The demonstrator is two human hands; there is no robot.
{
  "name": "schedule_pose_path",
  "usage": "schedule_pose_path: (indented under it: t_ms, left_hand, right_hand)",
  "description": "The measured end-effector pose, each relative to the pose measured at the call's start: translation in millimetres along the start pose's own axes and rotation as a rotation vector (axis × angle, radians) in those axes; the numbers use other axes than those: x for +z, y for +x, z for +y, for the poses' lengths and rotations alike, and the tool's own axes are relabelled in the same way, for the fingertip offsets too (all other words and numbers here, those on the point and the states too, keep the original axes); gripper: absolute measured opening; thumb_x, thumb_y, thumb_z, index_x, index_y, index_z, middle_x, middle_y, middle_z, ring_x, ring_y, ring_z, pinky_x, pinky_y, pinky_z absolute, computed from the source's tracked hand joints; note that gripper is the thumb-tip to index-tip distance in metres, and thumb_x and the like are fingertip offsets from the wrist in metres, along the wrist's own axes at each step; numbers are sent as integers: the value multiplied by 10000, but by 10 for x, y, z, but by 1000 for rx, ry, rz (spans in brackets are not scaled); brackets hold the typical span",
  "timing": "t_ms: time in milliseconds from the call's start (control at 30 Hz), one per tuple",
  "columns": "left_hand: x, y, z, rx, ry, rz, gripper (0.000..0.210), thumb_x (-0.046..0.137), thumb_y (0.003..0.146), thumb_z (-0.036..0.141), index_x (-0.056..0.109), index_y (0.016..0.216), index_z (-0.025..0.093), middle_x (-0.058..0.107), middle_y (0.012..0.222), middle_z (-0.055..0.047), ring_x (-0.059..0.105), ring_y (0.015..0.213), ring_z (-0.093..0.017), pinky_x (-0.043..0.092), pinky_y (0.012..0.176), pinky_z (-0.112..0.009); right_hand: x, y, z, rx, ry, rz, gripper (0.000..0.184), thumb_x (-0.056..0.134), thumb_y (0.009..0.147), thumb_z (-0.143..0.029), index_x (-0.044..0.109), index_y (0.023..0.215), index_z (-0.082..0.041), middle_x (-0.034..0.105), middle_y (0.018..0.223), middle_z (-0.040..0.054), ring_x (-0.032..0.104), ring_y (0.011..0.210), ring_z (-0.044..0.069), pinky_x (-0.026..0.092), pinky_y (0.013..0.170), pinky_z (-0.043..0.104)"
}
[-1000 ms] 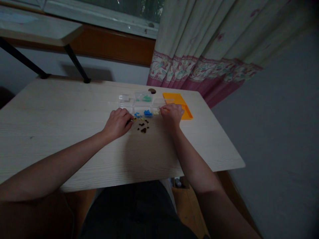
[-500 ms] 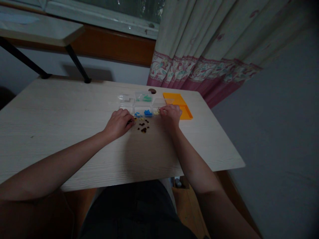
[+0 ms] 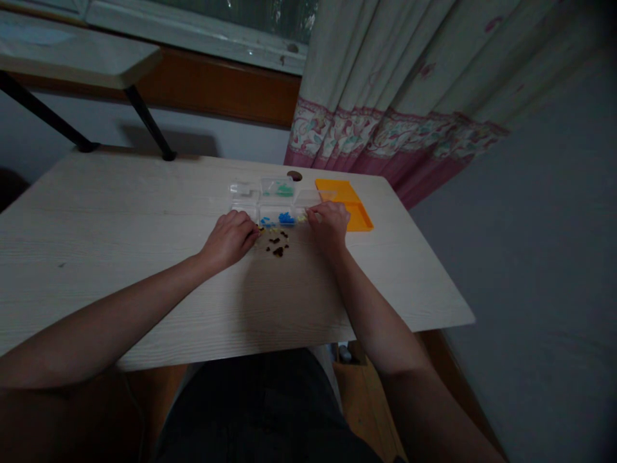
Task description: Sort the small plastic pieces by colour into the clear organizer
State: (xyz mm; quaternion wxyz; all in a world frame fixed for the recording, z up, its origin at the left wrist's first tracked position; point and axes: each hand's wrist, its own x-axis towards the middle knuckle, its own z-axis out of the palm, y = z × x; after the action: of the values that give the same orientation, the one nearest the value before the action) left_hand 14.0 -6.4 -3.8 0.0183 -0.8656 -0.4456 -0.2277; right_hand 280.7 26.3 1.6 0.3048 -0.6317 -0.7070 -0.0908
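A clear plastic compartment box (image 3: 250, 197) lies with its lids up near the back of the table. Small blue pieces (image 3: 286, 218) fill one front compartment, pale yellow pieces (image 3: 301, 219) the one to its right, and green pieces (image 3: 284, 190) show behind. My right hand (image 3: 331, 222) is at the pale yellow compartment, thumb and finger pinched; what they hold is too small to name. At the box's front left corner my left hand (image 3: 232, 236) has its fingers closed, beside scattered dark brown pieces (image 3: 278, 251). Anything in that pinch is hidden.
An orange tray (image 3: 359, 217) lies right of the box, partly behind my right hand. The pale wooden table (image 3: 193, 321) has a round cable hole (image 3: 294, 175) at the back. A raised shelf (image 3: 96, 61) stands at back left, and a curtain (image 3: 376, 128) hangs behind.
My right hand has shifted very slightly left over the pale yellow compartment. My left hand stays almost in place, its fingertips slightly changed.
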Motion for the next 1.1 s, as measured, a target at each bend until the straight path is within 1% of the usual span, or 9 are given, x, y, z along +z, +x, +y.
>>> schedule_pose_path:
  t_ms: [100, 200, 300, 400, 500, 667, 833, 967, 1100]
  left_hand:
    - [0, 1, 0, 2, 6, -4, 263, 447, 948, 319, 654, 886, 169, 598, 897, -95, 517, 870, -242, 403, 769, -388]
    - [-58, 4, -11, 36, 0, -16, 289, 429, 961, 338, 652, 891, 168, 597, 894, -90, 516, 869, -238, 396, 770, -387]
    - [-156, 4, -50, 192, -2, -91, 289, 515, 921, 443, 659, 930, 193, 605, 932, -82, 518, 919, -256, 382, 781, -396]
    - [-214, 1, -102, 231, 30, -101, 345, 596, 856, 522, 662, 961, 200, 608, 943, -88, 513, 938, -278, 372, 790, -415]
    - [-197, -1, -140, 230, 37, -102, 326, 610, 849, 514, 666, 939, 206, 609, 944, -93, 512, 940, -281, 372, 799, -420]
    - [-143, 7, -144, 210, 8, -98, 242, 566, 895, 426, 672, 922, 210, 602, 929, -96, 511, 928, -265, 386, 798, -406]
    - [-154, 18, -108, 195, -21, -87, 263, 506, 930, 387, 677, 887, 192, 601, 920, -100, 509, 908, -256, 394, 793, -401]
    - [-149, 16, -90, 187, 6, -78, 287, 467, 947, 371, 673, 873, 185, 594, 908, -96, 505, 904, -247, 397, 799, -396]
    - [-115, 15, -100, 169, -6, -70, 277, 465, 945, 361, 661, 863, 183, 586, 890, -90, 505, 887, -237, 402, 801, -389]
  right_hand:
    - [6, -2, -2, -14, 7, 4, 300, 495, 931, -421, 722, 861, -238, 689, 951, 49, 508, 965, 232, 316, 848, 371]
    - [0, -1, -5, -20, 1, 3, 316, 484, 936, -437, 722, 869, -239, 689, 959, 51, 511, 970, 232, 317, 850, 372]
    - [-10, 2, -3, -16, 0, 9, 323, 478, 940, -438, 718, 864, -236, 689, 957, 54, 507, 977, 235, 315, 853, 375]
    - [-19, 5, -4, -8, 11, 8, 297, 500, 932, -432, 714, 855, -241, 689, 954, 46, 508, 979, 232, 310, 852, 371]
    - [-24, 5, -11, -7, 20, 2, 280, 505, 932, -422, 710, 865, -244, 687, 974, 40, 508, 992, 229, 306, 863, 371]
    - [-18, 5, -26, -9, 29, -3, 290, 494, 934, -413, 706, 846, -236, 690, 958, 46, 507, 993, 234, 308, 864, 375]
    - [-23, 7, -42, -3, 41, -16, 297, 483, 937, -411, 706, 855, -234, 694, 955, 48, 510, 981, 229, 310, 870, 373]
    - [-24, 1, -45, -3, 47, -31, 289, 493, 935, -407, 709, 865, -229, 691, 952, 47, 512, 988, 224, 303, 876, 368]
    - [-18, -5, -37, -19, 54, -15, 278, 503, 931, -396, 710, 850, -229, 690, 946, 49, 513, 979, 225, 309, 870, 367]
